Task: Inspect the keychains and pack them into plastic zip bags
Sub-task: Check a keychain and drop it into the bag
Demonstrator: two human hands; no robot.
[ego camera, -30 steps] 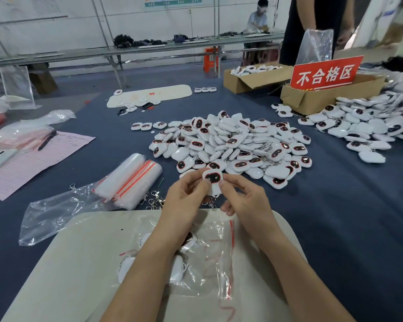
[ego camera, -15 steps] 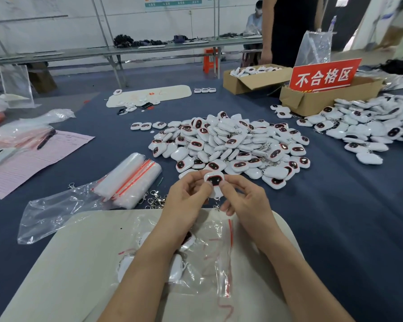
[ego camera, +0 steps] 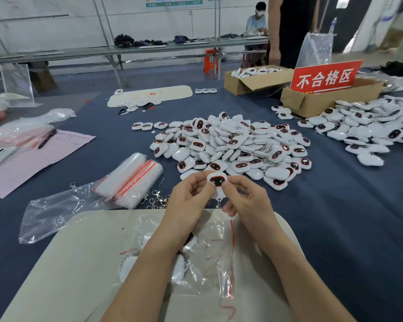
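Observation:
A white keychain [ego camera: 216, 181] with a dark red-rimmed face is held up between both hands, above the near edge of the big keychain pile [ego camera: 233, 145]. My left hand [ego camera: 191, 198] pinches its left side and my right hand [ego camera: 247, 198] pinches its right side. Under my forearms a clear zip bag [ego camera: 209, 259] with a red seal lies on a beige mat [ego camera: 79, 263]; a few white keychains are inside it, partly hidden by my left arm.
A stack of empty zip bags [ego camera: 130, 180] and loose metal clasps [ego camera: 158, 201] lie left of my hands. Cardboard boxes [ego camera: 254, 81], one with a red sign [ego camera: 325, 76], and a second keychain heap [ego camera: 368, 131] sit right. Pink paper [ego camera: 33, 156] lies far left. A person stands behind the boxes.
Both hands keep their hold on the keychain in nearly the same spot. The person behind the boxes has shifted to the left.

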